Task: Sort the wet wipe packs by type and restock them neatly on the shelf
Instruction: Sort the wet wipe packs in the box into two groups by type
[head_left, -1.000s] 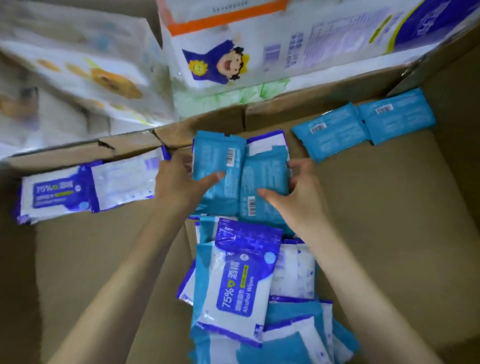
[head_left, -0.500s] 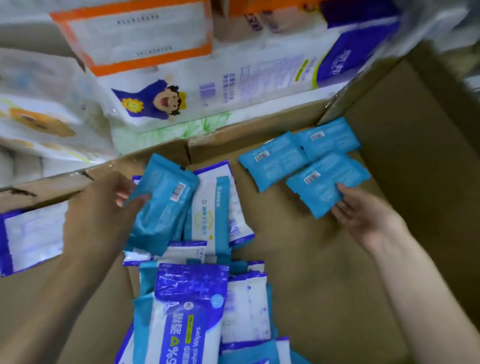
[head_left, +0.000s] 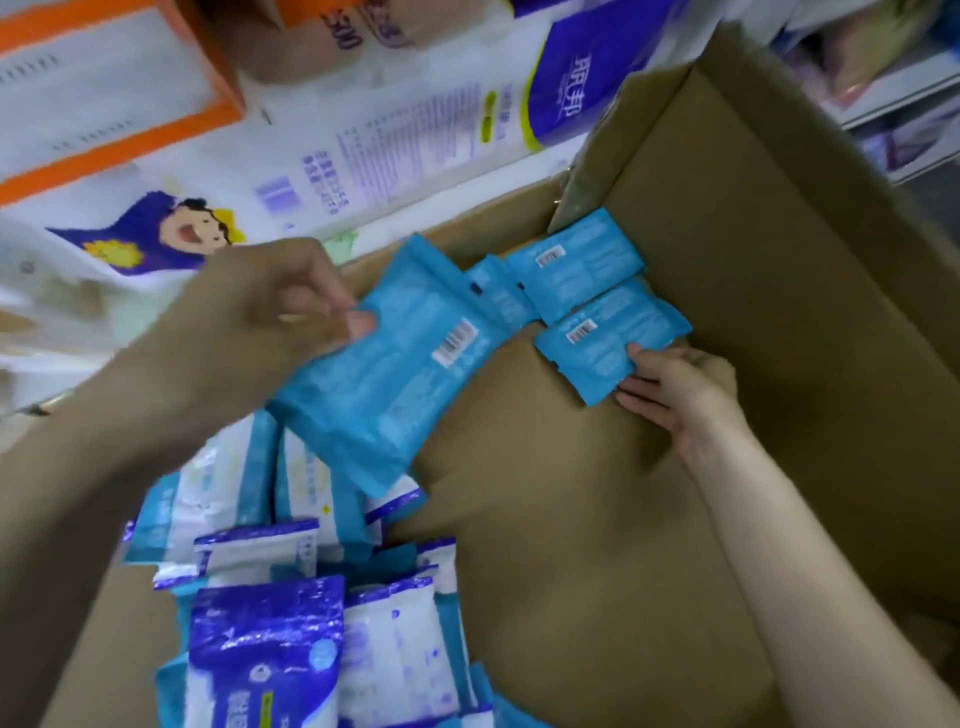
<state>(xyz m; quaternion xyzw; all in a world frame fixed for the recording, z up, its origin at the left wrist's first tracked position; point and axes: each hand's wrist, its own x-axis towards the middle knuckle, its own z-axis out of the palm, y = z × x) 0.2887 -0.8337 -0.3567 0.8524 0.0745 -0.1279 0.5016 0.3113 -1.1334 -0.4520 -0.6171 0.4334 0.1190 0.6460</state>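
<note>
Above box: left hand grips raised pack, fingers curled on its edge.
Far corner: right hand pinches flat pack, touching two blue packs.
Near left: mixed pile.

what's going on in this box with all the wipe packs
A person is sorting wet wipe packs in a cardboard box. The left hand holds a light-blue pack up over the mixed pile of purple-and-white and blue packs. The right hand pinches the edge of a corner pack, one of the light-blue ones laid flat together in the far right corner.
</note>
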